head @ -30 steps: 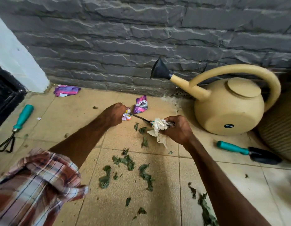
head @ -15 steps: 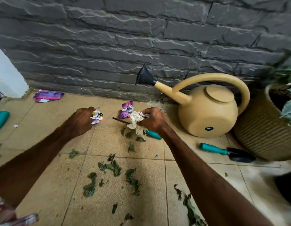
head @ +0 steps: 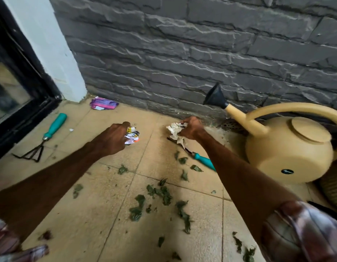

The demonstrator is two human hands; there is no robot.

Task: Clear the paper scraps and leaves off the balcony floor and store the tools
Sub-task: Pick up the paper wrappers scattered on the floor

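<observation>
Both hands have moved apart since the earlier frame, and neither touches the other. The left hand [head: 112,138] is over the middle of the floor [head: 99,205], fingers curled tight around a crumpled printed paper scrap [head: 132,136] that protrudes from the fist. The right hand [head: 192,128] is near the far edge of the floor, clamped on a white paper wad [head: 174,130]; part of the wad hangs below the fist. A teal-handled tool [head: 203,161] lies on the floor under the right forearm, its dark metal end pointing toward the wall [head: 182,63]; the type of tool cannot be determined. A hand rake [head: 54,127] with a teal handle lies near the left edge of the floor, beside the black door frame [head: 22,72]. A purple wrapper [head: 103,104] lies in the far-left corner, against the base of the wall. A small white scrap [head: 71,130] lies just right of the rake handle. Torn green leaves [head: 160,193] are scattered across the middle and near tiles. A tan watering can [head: 288,152] stands at the right edge of the floor, its black spout head close to the wall.
</observation>
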